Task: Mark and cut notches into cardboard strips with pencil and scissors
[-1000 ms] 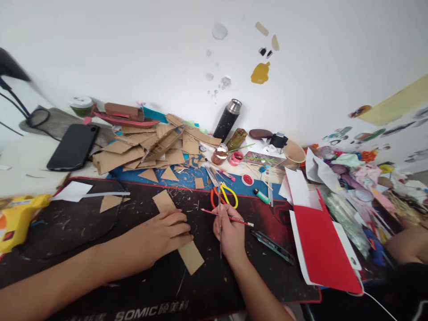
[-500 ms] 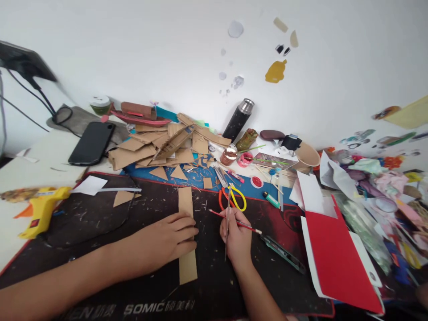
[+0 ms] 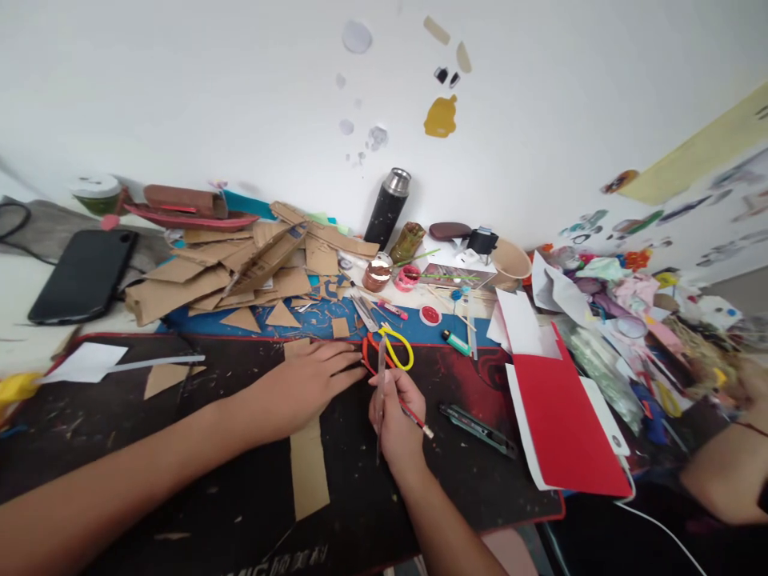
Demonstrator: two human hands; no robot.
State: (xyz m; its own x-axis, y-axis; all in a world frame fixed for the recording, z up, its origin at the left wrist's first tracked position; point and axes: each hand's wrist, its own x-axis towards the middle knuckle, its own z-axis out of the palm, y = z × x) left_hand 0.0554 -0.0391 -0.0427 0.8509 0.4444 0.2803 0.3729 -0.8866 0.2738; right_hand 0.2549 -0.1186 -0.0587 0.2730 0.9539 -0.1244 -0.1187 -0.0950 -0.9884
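Observation:
My left hand lies flat with its fingers stretched out across the upper part of a cardboard strip. Its fingertips reach close to the scissors, which have one red-orange and one yellow handle. My right hand is closed around a red pencil and a thin, flat, ruler-like strip seen nearly edge-on. The pencil's tip end is hidden behind the hand and strip. Right of that hand, a dark utility knife rests on the black mat.
Cardboard scraps pile up at the back left near a black phone. Open paint jars and a black flask stand by the wall. A red folder lies right; another person's arm shows at the far right.
The view has swung right. My left hand has slid toward the far end of the cardboard strip, fingers spreading toward the scissors. My right hand keeps hold of the pencil and thin strip.

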